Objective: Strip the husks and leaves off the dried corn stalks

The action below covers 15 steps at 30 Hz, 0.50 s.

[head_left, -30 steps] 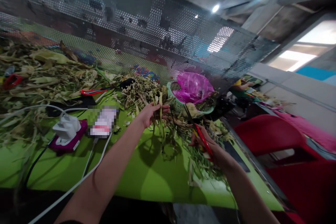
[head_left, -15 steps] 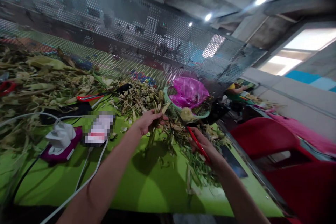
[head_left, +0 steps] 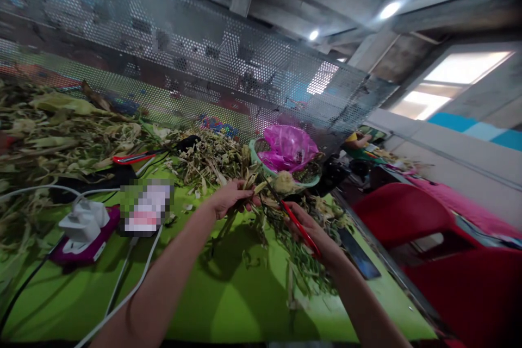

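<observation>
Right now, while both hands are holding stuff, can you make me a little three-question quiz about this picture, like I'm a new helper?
1. Pick one. What does the left hand hold?
A: a phone
B: dry plant strips
C: a white cable

2. True or false? The pink bag sits in the green basket.

3. Fill the gap. The tool in the right hand has a ____ handle.

Key:
1. B
2. True
3. red
</observation>
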Tool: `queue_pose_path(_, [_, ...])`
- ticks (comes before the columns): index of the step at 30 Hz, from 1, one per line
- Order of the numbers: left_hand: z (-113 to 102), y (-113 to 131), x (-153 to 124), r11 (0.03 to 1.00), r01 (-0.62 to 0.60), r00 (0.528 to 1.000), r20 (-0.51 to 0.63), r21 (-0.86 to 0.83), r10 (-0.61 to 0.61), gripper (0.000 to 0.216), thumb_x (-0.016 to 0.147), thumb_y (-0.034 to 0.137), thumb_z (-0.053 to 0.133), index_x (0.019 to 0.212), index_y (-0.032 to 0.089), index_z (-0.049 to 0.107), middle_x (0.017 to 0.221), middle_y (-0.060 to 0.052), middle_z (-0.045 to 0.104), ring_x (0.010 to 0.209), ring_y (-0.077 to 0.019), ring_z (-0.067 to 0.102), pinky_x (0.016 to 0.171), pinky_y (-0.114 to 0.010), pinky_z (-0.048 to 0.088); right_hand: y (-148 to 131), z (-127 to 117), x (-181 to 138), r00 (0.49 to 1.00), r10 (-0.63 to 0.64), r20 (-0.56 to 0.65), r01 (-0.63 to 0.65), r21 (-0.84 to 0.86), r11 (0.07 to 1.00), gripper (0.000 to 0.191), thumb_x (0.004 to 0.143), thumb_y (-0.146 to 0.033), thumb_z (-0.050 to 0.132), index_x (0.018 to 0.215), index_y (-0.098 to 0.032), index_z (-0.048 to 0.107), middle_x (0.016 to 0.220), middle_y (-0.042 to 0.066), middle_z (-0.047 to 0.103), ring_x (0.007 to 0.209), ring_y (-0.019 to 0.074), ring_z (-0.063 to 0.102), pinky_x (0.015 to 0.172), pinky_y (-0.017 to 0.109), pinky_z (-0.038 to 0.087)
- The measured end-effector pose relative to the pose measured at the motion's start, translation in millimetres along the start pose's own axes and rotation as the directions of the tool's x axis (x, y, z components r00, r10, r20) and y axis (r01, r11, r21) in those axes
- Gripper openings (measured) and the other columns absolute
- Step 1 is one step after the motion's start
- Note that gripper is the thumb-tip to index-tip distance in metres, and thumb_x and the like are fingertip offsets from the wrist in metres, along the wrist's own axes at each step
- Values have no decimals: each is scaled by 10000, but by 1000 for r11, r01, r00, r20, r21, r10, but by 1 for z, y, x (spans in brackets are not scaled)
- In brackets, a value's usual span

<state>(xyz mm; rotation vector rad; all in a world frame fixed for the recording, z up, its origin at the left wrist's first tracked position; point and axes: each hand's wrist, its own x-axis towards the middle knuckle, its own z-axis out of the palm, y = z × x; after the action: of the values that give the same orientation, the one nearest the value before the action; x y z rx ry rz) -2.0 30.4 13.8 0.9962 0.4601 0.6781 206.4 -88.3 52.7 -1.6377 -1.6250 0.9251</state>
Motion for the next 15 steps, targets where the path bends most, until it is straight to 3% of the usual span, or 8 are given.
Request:
queue_pose_path(7, [-2, -3, 2, 999, -13, 999, 30, 41, 12, 264, 727, 293, 711, 893, 147, 567, 764, -59, 704, 472, -65, 565, 441, -153, 402, -1, 4, 0, 998, 53, 24, -56, 156, 986, 445, 796, -546, 601, 1105, -236, 527, 651, -57, 377, 482, 75, 296, 418, 199, 241])
queue_pose_path(15, [-1, -1, 0, 1000, -4, 1000, -4, 28, 4, 304, 704, 313, 735, 886, 154, 551, 745, -48, 701, 455, -58, 529, 452, -162, 404, 8, 0, 2, 999, 47, -13, -45, 87, 995, 445, 777, -550, 610, 1066, -213, 580, 587, -59, 432, 410, 66, 297, 383, 209, 249])
